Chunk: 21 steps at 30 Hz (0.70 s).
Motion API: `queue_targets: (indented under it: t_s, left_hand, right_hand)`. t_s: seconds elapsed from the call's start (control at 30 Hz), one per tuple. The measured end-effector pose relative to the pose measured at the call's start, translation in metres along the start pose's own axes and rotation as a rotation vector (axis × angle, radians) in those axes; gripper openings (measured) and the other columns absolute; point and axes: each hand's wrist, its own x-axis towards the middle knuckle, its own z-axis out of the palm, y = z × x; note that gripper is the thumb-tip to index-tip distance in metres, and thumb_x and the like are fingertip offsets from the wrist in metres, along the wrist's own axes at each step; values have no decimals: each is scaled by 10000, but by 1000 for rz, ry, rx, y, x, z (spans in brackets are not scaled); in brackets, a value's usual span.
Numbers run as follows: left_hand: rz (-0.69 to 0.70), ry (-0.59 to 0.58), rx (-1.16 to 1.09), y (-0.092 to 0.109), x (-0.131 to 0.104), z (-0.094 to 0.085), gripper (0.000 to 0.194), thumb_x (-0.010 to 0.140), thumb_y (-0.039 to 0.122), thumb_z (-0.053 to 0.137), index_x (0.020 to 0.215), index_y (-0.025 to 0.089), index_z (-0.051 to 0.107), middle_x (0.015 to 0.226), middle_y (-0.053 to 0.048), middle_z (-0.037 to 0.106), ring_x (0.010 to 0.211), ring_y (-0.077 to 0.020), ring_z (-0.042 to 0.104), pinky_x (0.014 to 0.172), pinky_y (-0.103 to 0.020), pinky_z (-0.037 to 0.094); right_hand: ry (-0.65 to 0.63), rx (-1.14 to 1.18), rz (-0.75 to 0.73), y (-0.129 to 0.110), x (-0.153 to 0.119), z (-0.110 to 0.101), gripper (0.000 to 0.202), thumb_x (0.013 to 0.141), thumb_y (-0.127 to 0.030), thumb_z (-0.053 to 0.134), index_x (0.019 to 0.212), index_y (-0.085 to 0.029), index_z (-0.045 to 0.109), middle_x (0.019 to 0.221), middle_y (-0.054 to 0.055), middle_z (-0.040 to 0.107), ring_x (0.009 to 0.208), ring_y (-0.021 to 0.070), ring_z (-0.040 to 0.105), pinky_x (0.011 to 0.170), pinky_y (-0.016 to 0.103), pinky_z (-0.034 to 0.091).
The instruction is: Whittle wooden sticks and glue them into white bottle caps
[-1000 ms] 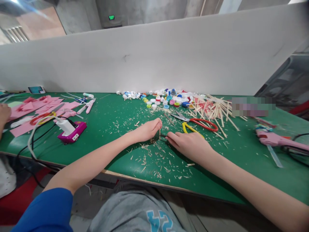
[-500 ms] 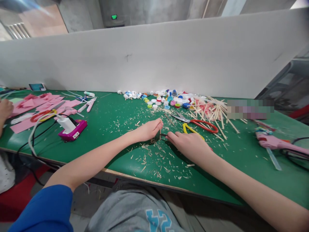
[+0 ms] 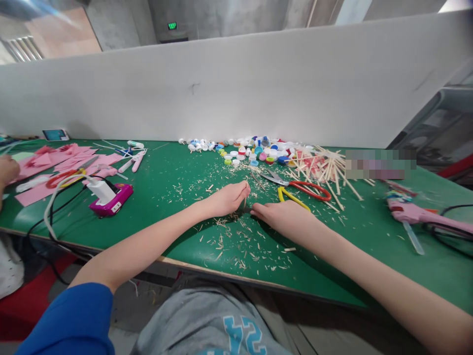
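Note:
My left hand (image 3: 232, 198) is closed in a pinch around a thin wooden stick (image 3: 245, 201), whose lower end points down at the table. Just to its right, my right hand (image 3: 283, 215) is wrapped round a small dark blade (image 3: 247, 210), most of it hidden by the fingers. The blade's tip lies close to the stick; whether they touch I cannot tell. Pale wood shavings (image 3: 242, 244) are scattered under and around both hands. Beyond my right hand lie scissors (image 3: 306, 188) with one red and one yellow handle, blades partly apart.
Bottle caps (image 3: 258, 150) and a pile of wooden sticks (image 3: 330, 170) lie along the white partition (image 3: 236, 88). A pink glue gun (image 3: 410, 212) sits at right. Leftward are a purple power strip (image 3: 123, 198), cords and pink sheets (image 3: 31, 197). Another person's hand (image 3: 8, 168) shows at far left.
My right hand has shifted slightly left, with the blade lower and nearer my left hand. My left hand keeps its pinch on the stick. The view has tilted a little.

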Motion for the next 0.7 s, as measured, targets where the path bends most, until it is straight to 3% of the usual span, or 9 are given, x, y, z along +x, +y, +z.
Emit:
queue_targets:
  t_s: [0.17, 0.4, 0.7]
  left_hand:
    - [-5, 1, 2, 0, 0, 1, 300, 1011, 403, 219, 880, 210, 407, 782, -18, 536, 693, -157, 489, 694, -309, 392]
    - [-24, 6, -19, -1, -2, -1, 312, 1009, 413, 214, 884, 208, 414, 800, -23, 542, 716, -160, 503, 719, -311, 414]
    - [-18, 1, -42, -6, -1, -1, 307, 1006, 389, 211, 899, 203, 431, 835, -26, 558, 755, -157, 518, 765, -313, 431]
  right_hand:
    - [26, -8, 12, -2, -2, 0, 444, 1026, -396, 198, 911, -187, 572, 601, -9, 550, 420, 104, 364, 486, 311, 109]
    - [74, -50, 88, -1, -4, -2, 433, 1029, -365, 205, 949, -178, 587, 646, 21, 583, 442, 96, 404, 486, 299, 84]
    - [52, -63, 83, 0, -2, -2, 405, 1022, -358, 223, 966, -190, 588, 646, 11, 568, 430, 102, 388, 464, 310, 94]
